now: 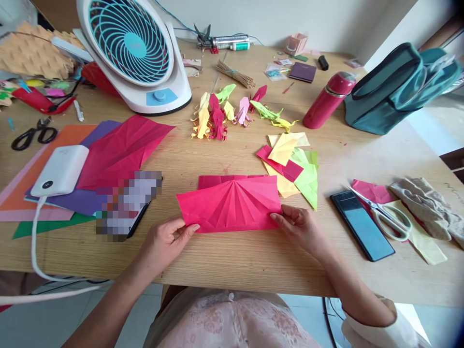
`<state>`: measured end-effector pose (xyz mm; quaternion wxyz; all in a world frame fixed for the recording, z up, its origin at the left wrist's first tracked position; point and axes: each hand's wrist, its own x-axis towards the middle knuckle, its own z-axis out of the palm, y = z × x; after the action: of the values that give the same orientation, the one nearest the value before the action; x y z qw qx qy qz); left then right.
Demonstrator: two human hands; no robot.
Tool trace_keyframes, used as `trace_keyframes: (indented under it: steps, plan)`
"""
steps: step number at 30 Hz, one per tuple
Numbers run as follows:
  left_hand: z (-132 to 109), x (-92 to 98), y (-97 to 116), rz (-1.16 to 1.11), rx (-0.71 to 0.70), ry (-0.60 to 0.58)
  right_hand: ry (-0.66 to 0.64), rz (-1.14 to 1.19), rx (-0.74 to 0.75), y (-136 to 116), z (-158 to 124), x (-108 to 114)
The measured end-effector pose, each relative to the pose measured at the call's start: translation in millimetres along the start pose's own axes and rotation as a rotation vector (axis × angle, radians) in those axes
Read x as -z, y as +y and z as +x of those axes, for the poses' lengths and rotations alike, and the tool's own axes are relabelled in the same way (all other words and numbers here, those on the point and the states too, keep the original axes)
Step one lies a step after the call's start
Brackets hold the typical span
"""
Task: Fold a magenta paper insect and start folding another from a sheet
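Gripped the creased pink sheet point(232, 203) at its lower left corner with the left hand point(165, 241), thumb tip on the paper and the other fingers curled close together at the edge. Pressed the lower right corner with the right hand point(299, 227), fingertips bunched together on it. Held it flat on the wooden table point(235, 256), between both hands, near a black phone point(362, 224).

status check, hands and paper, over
Left hand pinching pink paper, left edge. Right hand pinching right edge. Paper flat on table. Scraps by its right corner.
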<state>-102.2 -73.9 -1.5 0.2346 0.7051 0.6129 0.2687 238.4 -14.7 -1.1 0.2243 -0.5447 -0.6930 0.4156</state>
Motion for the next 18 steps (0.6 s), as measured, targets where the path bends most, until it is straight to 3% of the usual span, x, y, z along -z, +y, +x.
trace_keyframes:
  steps: [8, 13, 18]
  plan:
    - [14, -5.9, 17, 0.226, 0.142, 0.014, 0.207, -0.191, -0.036, -10, 10, -8]
    - [22, -7.8, 24, 0.405, 0.201, -0.076, 0.193, -0.426, -0.1, -18, 16, -12]
    - [26, -9.8, 25, 0.531, 0.19, -0.124, 0.195, -0.496, -0.137, -18, 21, -14]
